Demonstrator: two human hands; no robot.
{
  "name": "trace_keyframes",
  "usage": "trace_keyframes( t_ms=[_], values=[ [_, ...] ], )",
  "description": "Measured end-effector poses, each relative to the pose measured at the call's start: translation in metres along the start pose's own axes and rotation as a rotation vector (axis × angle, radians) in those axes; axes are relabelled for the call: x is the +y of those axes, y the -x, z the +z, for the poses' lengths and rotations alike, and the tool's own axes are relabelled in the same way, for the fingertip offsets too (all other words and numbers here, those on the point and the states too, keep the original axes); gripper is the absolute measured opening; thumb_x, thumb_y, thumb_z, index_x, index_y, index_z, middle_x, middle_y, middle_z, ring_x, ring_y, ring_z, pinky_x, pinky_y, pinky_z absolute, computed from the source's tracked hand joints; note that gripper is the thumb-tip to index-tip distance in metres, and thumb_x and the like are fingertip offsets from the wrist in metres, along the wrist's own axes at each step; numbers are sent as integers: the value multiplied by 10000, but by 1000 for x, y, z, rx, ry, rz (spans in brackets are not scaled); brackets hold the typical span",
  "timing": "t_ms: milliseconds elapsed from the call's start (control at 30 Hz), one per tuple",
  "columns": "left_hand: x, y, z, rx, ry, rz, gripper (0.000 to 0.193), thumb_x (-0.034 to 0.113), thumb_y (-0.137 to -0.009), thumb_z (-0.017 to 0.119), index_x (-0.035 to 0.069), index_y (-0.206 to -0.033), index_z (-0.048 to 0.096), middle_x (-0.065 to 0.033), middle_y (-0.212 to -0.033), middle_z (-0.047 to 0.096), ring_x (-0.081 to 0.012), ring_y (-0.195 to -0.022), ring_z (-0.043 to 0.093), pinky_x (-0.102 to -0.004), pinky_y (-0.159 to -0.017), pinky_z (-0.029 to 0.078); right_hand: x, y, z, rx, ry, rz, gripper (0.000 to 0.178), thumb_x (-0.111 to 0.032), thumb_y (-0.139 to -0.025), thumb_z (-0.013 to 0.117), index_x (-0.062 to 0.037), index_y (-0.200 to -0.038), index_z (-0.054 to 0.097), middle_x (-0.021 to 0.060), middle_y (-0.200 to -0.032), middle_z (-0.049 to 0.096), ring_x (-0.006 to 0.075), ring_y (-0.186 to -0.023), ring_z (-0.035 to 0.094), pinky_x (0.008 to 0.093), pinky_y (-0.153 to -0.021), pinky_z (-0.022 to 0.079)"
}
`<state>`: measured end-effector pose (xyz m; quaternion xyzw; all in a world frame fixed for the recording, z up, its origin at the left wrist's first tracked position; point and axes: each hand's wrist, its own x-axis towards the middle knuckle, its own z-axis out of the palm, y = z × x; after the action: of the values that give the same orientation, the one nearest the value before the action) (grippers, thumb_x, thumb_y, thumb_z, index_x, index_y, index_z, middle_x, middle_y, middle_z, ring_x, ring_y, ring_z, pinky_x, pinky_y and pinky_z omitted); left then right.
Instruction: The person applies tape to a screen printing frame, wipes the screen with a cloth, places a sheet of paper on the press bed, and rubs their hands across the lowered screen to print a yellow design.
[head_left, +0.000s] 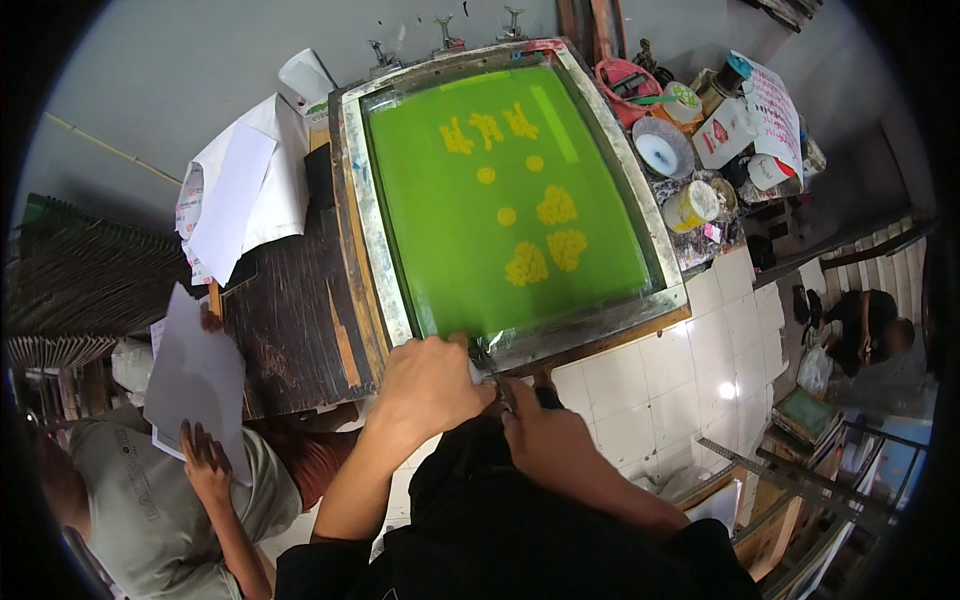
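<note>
Left hand (428, 385) down on the near rail of the screen frame (380, 250), fingers curled over its edge, gripping. Right hand (545, 435) just beside it below the same rail, fingers bent around something small and dark; cannot tell what. Green mesh (500, 190) with yellow shapes inside the frame. Left of the frame, a co-worker's hand (203, 455) on white paper (195, 380). Right of the frame, paint pots (690, 205).

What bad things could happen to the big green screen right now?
Both hands, left hand and right hand, bunch together at the near edge of the green screen, so a slip might jolt its frame. Open pots crowd its right side and might get knocked. The co-worker's loose paper might brush the table.
</note>
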<state>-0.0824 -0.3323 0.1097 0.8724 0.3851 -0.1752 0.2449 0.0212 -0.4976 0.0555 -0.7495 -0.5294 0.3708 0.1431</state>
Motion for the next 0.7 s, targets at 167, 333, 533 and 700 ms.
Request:
trace_keyframes(
  t_ms=[167, 333, 533, 700],
  values=[
    [-3, 6, 2, 54, 50, 10, 646, 452, -770, 802, -108, -1069, 682, -269, -727, 708, -435, -773, 740, -482, -795, 593, 16, -31, -42, 273, 41, 9, 524, -312, -949, 704, -20, -1289, 434, 183, -755, 720, 429, -662, 712, 526, -609, 573],
    [-11, 15, 3, 137, 80, 19, 631, 431, -730, 806, -88, -1075, 705, -261, -698, 695, -422, -748, 739, -485, -771, 588, 38, -69, -48, 207, 165, 38, 671, -393, -907, 766, -41, -1354, 410, 216, -773, 704, 464, -702, 697, 527, -633, 542],
    [-29, 40, 3, 367, 328, 29, 575, 223, -692, 804, -18, -1206, 710, -246, -811, 729, -339, -766, 756, -404, -716, 595, 42, -75, -64, 181, -60, -59, 476, -336, -929, 763, 4, -1168, 530, 174, -758, 707, 336, -661, 718, 441, -613, 546],
    [-16, 24, 11, 669, 578, 277, 585, 189, -671, 844, 17, -1217, 719, -185, -804, 723, -275, -674, 706, -367, -657, 571, 36, -79, -111, -72, -1071, 41, 254, -226, -942, 767, -10, -1025, 663, 40, -639, 644, 97, -548, 633, 281, -474, 451]
  ],
)
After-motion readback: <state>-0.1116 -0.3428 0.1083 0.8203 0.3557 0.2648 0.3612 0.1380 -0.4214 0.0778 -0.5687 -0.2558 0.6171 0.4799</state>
